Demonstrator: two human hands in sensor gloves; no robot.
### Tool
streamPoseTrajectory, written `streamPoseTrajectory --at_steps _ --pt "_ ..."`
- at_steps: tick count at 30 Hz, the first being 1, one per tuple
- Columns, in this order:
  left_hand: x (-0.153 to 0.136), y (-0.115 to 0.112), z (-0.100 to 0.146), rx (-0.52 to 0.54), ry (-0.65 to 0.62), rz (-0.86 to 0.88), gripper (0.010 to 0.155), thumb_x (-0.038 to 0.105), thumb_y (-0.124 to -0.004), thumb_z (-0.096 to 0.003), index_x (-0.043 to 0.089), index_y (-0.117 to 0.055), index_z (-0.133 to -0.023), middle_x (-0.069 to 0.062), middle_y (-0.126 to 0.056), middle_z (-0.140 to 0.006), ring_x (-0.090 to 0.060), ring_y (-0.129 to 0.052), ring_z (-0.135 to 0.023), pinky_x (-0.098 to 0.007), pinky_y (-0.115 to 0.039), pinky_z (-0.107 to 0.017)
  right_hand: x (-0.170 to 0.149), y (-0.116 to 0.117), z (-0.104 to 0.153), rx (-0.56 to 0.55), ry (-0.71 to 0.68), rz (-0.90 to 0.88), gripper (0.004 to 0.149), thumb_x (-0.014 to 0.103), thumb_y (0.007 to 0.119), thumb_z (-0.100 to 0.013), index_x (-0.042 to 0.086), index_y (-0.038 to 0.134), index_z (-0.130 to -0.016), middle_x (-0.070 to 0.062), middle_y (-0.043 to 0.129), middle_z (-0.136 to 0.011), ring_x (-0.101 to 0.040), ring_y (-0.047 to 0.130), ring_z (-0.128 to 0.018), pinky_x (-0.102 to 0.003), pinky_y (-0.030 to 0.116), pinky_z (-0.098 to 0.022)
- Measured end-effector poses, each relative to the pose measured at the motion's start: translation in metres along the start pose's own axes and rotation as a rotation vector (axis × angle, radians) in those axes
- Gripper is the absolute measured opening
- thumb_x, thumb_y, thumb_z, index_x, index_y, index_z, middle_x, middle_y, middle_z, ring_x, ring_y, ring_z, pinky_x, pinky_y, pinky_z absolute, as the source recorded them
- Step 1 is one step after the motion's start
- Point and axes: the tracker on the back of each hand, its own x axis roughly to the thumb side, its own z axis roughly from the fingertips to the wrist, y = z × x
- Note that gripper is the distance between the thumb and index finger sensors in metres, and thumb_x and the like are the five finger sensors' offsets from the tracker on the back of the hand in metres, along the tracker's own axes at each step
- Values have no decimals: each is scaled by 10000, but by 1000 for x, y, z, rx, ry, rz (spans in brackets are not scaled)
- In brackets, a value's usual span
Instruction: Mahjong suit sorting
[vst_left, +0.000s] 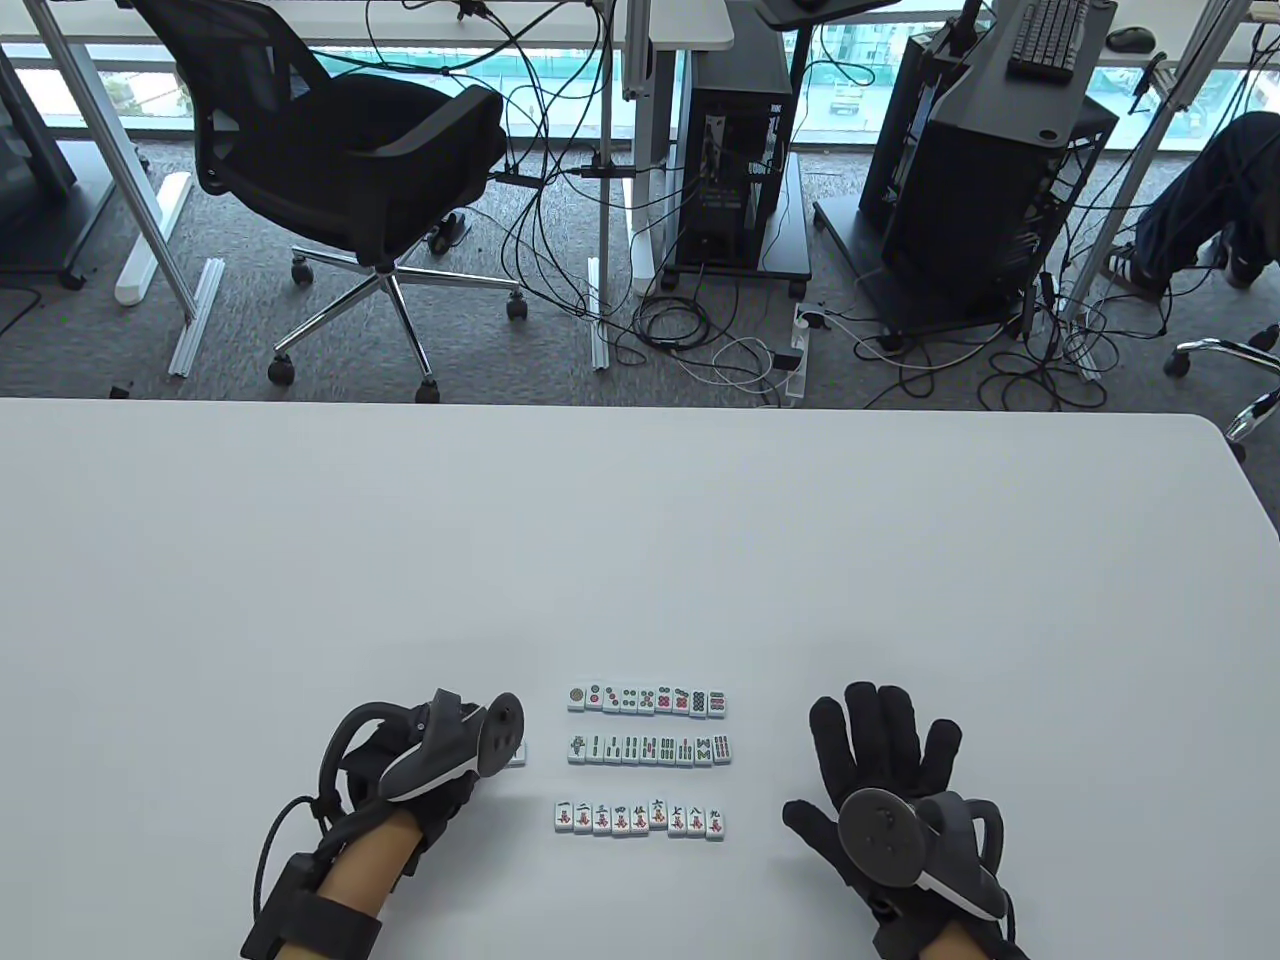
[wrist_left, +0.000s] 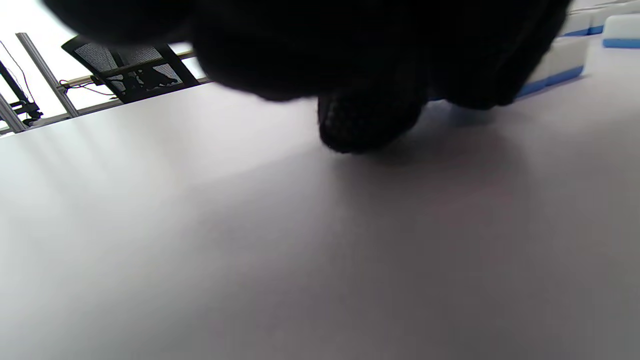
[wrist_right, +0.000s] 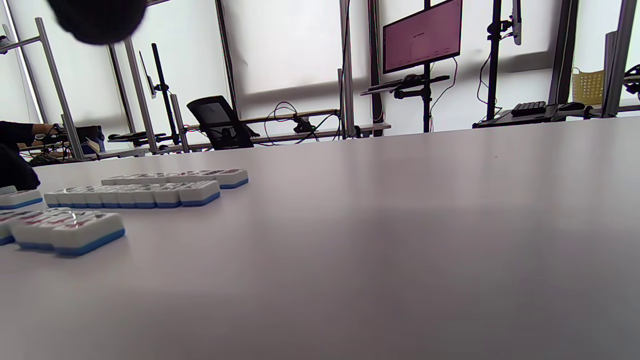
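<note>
Three neat rows of white mahjong tiles lie near the front of the table: dots (vst_left: 647, 700), bamboo (vst_left: 649, 749) and characters (vst_left: 639, 820). In the right wrist view they run characters (wrist_right: 65, 231), bamboo (wrist_right: 135, 195), dots (wrist_right: 175, 177). One lone tile (vst_left: 514, 756) lies left of the bamboo row, right beside my left hand (vst_left: 440, 770). The tracker hides that hand's fingers. In the left wrist view one fingertip (wrist_left: 365, 130) touches the table, with a blue-based tile (wrist_left: 555, 65) just behind the fingers. My right hand (vst_left: 880, 750) lies flat to the right of the rows, fingers spread, holding nothing.
The white table (vst_left: 640, 540) stretches far beyond the tiles. Behind it on the floor stand an office chair (vst_left: 350, 170), computer towers (vst_left: 735, 160) and loose cables. A person's legs (vst_left: 1200, 210) show at the far right.
</note>
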Motion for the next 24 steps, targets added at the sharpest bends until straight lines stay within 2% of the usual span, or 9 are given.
streamPoseTrajectory --at_steps 8,14,20,24 --pt "3 -1 2 8 -11 -20 603 493 -860 -301 247 -800 -849 121 -1003 -476 -61 -975 -145 -333 -863 -219 1 1 0 -3 -13 -13 884 610 598 -480 250 37 -1061 -135 -37 -1129 -428 -60 -999 -760 73 -666" --pt "2 -1 7 -26 -17 -31 681 546 -829 -308 253 -731 -915 103 -994 -537 -73 -984 -199 -347 -862 -255 1 0 1 -2 -11 -11 884 610 598 -480 250 36 -1060 -134 -37 -1129 -428 -60 -998 -760 73 -665" --pt "-13 13 23 -46 4 12 745 574 -793 -326 255 -636 -981 58 -952 -740 -120 -1020 -371 -393 -849 -372 -2 -2 2 -15 2 -11 884 607 599 -478 246 34 -1055 -136 -38 -1124 -425 -57 -997 -757 80 -669" --pt "-34 28 42 42 31 49 775 602 -759 -336 296 -557 -1019 23 -839 -930 -166 -1012 -599 -428 -821 -447 -3 -3 3 -21 5 -11 895 621 601 -468 252 34 -1055 -131 -41 -1124 -424 -62 -997 -760 77 -667"
